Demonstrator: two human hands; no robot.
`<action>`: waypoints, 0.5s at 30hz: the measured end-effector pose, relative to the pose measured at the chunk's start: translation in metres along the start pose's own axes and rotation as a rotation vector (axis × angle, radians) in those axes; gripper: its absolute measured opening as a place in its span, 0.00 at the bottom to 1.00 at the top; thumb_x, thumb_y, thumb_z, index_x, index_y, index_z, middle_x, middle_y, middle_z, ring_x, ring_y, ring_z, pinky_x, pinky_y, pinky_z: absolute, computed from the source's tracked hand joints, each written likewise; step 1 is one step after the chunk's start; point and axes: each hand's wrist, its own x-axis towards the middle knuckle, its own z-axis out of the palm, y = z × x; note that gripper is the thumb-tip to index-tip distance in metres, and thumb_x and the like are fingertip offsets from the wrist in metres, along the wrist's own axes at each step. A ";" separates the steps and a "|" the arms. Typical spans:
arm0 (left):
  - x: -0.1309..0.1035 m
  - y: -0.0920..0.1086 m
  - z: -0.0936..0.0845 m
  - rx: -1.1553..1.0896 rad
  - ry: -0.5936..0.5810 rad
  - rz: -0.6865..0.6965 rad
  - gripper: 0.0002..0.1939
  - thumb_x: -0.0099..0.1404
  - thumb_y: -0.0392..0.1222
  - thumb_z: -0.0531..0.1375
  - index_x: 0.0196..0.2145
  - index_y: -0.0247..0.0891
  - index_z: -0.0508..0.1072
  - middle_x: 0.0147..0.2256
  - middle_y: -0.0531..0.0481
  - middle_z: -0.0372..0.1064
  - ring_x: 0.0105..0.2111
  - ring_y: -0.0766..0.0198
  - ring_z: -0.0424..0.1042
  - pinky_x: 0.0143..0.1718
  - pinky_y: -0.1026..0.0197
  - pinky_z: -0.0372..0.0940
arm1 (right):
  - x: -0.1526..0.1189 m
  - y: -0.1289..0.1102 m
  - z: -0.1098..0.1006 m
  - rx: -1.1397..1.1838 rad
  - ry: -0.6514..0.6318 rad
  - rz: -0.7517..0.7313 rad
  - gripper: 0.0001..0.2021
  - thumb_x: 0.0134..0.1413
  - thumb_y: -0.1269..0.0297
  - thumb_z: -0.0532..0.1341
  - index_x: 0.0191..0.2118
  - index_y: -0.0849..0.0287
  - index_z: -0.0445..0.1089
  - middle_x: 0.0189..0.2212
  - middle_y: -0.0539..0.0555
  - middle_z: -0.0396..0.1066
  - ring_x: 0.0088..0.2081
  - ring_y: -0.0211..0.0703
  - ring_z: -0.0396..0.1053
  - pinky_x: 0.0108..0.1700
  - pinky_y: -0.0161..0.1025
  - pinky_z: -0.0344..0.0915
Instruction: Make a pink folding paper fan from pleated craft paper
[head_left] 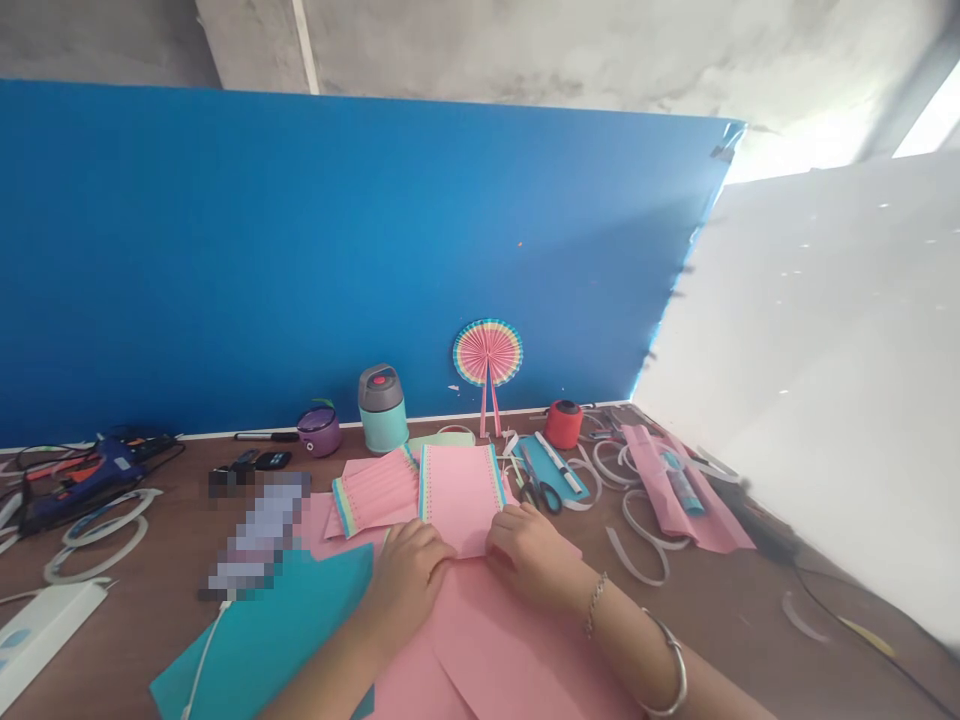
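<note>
A pink sheet of paper (461, 490) with blue and yellow striped side edges lies in front of me. My left hand (412, 565) pinches its near left corner, and my right hand (525, 545) grips its near right corner with curled fingers. Just left of the sheet rests a pleated pink paper (375, 490) with the same striped edges. Larger pink sheets (510, 650) lie beneath my hands. Against the blue board stands a finished round pleated paper fan (487, 353) with two pink strips as its handle.
Scissors (540, 492) and a white marker (557, 462) lie right of the sheet. A teal thermos (383, 415), purple pot (319, 430) and red round container (563, 425) stand at the back. Teal paper (300, 630), a phone (259, 535) and a glue gun (94, 475) are leftward; white strips (637, 540) curl rightward.
</note>
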 end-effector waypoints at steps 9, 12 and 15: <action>0.002 -0.001 -0.015 -0.053 -0.070 -0.196 0.10 0.59 0.34 0.51 0.25 0.40 0.70 0.31 0.50 0.68 0.36 0.59 0.66 0.40 0.57 0.58 | -0.004 0.022 0.003 0.298 0.045 0.078 0.08 0.49 0.76 0.57 0.23 0.60 0.67 0.26 0.51 0.64 0.32 0.39 0.62 0.37 0.36 0.58; 0.002 -0.006 -0.013 -0.043 -0.048 -0.226 0.09 0.59 0.36 0.52 0.24 0.40 0.68 0.32 0.50 0.67 0.37 0.59 0.66 0.39 0.57 0.58 | -0.004 0.025 0.000 0.347 0.032 0.144 0.10 0.51 0.74 0.56 0.21 0.61 0.64 0.27 0.52 0.63 0.33 0.39 0.62 0.36 0.36 0.59; 0.001 -0.010 -0.010 -0.034 -0.033 -0.248 0.10 0.60 0.37 0.51 0.23 0.39 0.66 0.32 0.49 0.66 0.38 0.58 0.65 0.39 0.57 0.58 | -0.003 0.027 0.001 0.357 0.036 0.218 0.11 0.51 0.72 0.56 0.19 0.61 0.61 0.27 0.52 0.62 0.33 0.39 0.61 0.36 0.36 0.59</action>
